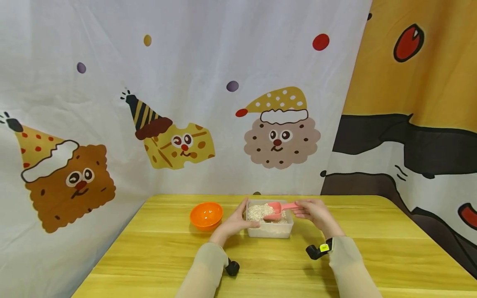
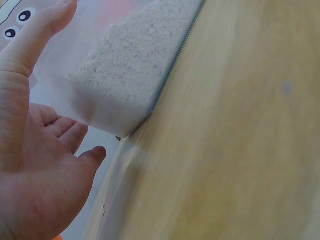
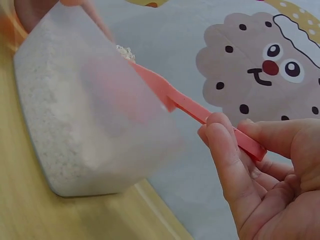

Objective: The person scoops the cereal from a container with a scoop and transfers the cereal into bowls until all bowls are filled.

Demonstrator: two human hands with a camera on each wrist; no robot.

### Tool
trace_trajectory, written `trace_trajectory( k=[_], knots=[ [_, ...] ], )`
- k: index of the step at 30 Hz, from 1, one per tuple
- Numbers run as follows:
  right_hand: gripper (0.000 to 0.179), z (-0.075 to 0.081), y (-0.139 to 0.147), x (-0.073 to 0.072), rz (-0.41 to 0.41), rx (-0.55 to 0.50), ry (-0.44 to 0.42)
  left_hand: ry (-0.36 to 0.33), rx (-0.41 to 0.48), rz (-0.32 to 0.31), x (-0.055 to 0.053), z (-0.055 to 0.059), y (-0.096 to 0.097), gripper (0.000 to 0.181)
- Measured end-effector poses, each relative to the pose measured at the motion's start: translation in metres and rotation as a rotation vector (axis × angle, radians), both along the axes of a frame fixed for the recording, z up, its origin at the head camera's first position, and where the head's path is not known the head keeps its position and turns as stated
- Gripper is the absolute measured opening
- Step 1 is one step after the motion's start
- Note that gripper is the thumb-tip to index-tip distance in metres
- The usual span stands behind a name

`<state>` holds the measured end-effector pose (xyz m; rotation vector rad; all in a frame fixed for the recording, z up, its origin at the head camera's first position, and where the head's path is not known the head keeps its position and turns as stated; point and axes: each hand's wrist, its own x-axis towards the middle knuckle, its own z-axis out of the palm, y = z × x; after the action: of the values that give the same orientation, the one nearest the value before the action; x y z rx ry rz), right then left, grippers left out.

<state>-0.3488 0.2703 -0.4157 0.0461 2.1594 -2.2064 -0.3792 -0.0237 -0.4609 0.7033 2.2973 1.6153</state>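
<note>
A translucent plastic container [image 1: 269, 231] of rolled oats [image 1: 257, 212] stands on the table. My left hand [image 1: 235, 221] holds it by the left side, thumb along the near wall and fingers round the far corner. My right hand [image 1: 314, 210] pinches the handle of a pink scoop [image 1: 274, 210] between thumb and fingers, at the container's right. The scoop's bowl is down inside the container among the oats, tilted, with oats at its mouth. In the right wrist view, the scoop's handle [image 3: 187, 106] slants over the rim, and its bowl shows blurred through the wall.
An orange bowl [image 1: 206, 216] stands to the left of the container, close to my left hand. The wood-grain table [image 1: 275, 269] reaches back to a printed curtain [image 1: 223, 174]. Both sleeves have a black camera [image 1: 232, 268] at the wrist.
</note>
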Motion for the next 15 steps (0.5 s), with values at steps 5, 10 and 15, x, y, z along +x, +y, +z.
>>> trace_trajectory(
  k=[5, 10, 15],
  knots=[
    [0.037, 0.0043, 0.0038, 0.0013, -0.001, -0.023, 0.003, 0.002, 0.0, 0.003, -0.0019, -0.0019, 0.0001, 0.109],
    [0.036, 0.006, 0.0068, 0.0008, -0.002, -0.058, -0.005, -0.001, -0.002, 0.003, -0.0024, -0.0036, 0.0002, 0.11],
    [0.036, 0.0067, 0.0104, 0.0017, -0.006, -0.081, 0.003, 0.001, -0.01, 0.008, -0.0023, -0.0033, 0.0009, 0.11]
  ],
)
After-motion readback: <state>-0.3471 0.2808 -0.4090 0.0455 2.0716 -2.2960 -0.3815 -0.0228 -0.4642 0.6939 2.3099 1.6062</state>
